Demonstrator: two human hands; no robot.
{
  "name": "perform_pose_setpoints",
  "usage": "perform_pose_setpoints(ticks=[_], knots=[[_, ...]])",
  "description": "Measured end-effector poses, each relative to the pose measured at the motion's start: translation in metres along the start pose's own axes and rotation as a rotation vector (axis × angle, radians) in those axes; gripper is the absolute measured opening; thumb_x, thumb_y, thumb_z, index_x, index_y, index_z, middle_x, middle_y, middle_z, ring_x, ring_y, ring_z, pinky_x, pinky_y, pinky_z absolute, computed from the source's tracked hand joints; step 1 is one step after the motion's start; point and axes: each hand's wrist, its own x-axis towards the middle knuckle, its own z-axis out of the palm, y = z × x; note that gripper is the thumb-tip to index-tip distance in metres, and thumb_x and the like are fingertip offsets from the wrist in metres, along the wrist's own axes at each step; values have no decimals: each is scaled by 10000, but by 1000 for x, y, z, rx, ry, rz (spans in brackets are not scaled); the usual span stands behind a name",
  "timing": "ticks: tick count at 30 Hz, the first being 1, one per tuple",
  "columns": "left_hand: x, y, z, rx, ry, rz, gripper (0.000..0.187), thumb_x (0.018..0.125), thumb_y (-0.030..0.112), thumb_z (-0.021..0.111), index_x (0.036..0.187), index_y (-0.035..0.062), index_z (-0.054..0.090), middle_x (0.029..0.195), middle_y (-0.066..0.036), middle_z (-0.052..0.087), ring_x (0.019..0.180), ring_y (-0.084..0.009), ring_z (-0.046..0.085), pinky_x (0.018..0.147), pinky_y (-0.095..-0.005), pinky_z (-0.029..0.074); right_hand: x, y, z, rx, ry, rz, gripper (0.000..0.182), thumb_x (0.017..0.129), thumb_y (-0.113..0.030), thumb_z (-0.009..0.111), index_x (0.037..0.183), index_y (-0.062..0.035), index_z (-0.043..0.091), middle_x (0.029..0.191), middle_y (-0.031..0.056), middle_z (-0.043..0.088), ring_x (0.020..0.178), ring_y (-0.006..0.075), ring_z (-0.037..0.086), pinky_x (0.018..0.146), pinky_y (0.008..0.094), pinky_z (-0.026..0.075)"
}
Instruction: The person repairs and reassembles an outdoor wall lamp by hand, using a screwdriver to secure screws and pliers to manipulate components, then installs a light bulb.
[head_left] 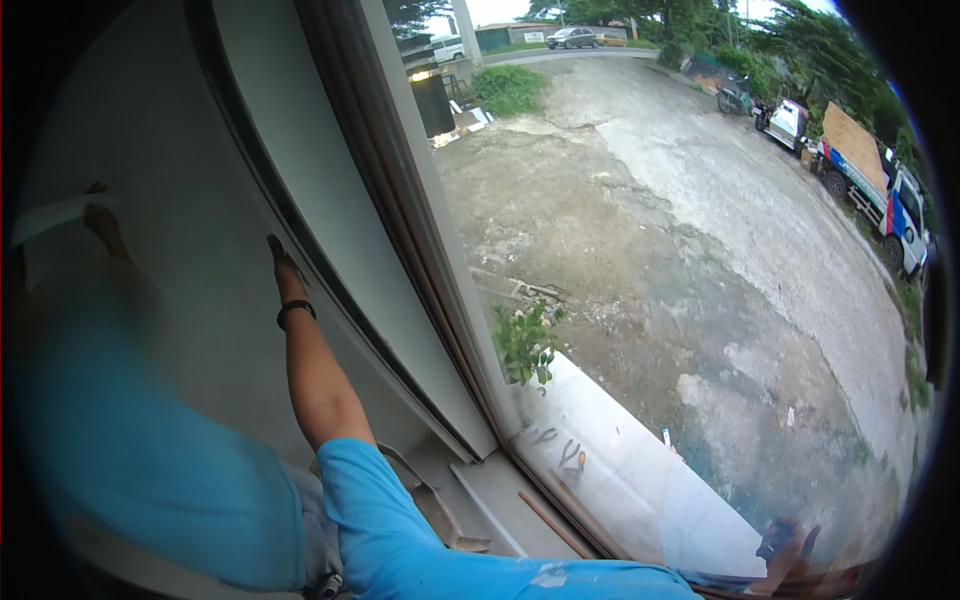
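Observation:
My left arm reaches up from the bottom in a blue sleeve with a dark band at the wrist. My left hand [286, 268] lies flat against the pale wall panel [240, 180], fingers straight, beside a dark vertical frame strip. At the lower right, my right hand [789, 548] is near the bottom edge of the window, its thumb and fingers apart and the rest partly cut off. Near the window's lower corner, pliers [570, 452] and an orange-handled tool [581, 461] show against a white sheet [640, 455].
A person in blue [150, 430], blurred, stands close on the left with a hand by a white strip [60, 215]. A brown window frame [390, 170] divides the view. Below are loose strips [490, 510]. Outside, a truck [870, 170] is parked beside rough paving.

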Motion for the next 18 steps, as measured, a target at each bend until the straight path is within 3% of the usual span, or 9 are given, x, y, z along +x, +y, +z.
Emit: perform_pose_setpoints(ticks=[7, 10, 16, 18], knots=[[-25, 39, 15, 55, 74, -128, 1119, 866, 913, 310, 1667, 176, 52, 1735, -106, 56, 1592, -327, 74, 1241, -601, 62, -1, 2, -3, -6, 11, -13, 462, 974, -385, 636, 1250, -25, 550, 1061, 138, 603, 941, 293, 621, 790, 452, 531], [-7, 33, 7, 55, -25, -182, 1125, 803, 970, 283, 1669, 281, 78, 1739, -74, 72, 1585, -386, 46, 1169, -721, 29, -4, 1, -4, -17, 20, -7, 468, 972, -390, 637, 1253, -26, 550, 1062, 139, 604, 941, 293, 621, 791, 451, 532], [-10, 28, 11, 65, 39, -147, 1092, 829, 946, 280, 1669, 272, 97, 1739, -63, 83, 1586, -381, 40, 1177, -710, 25, -2, 4, 3, -25, 29, 8, 480, 969, -400, 640, 1260, -28, 548, 1063, 140, 605, 941, 292, 621, 792, 449, 532], [10, 6, 1, 52, 15, -57, 1038, 904, 870, 309, 1667, 206, 75, 1737, -86, 69, 1591, -332, 64, 1230, -592, 63, -2, 2, 5, -24, 32, 22, 485, 968, -403, 640, 1262, -29, 548, 1063, 140, 606, 942, 292, 622, 793, 448, 532]])
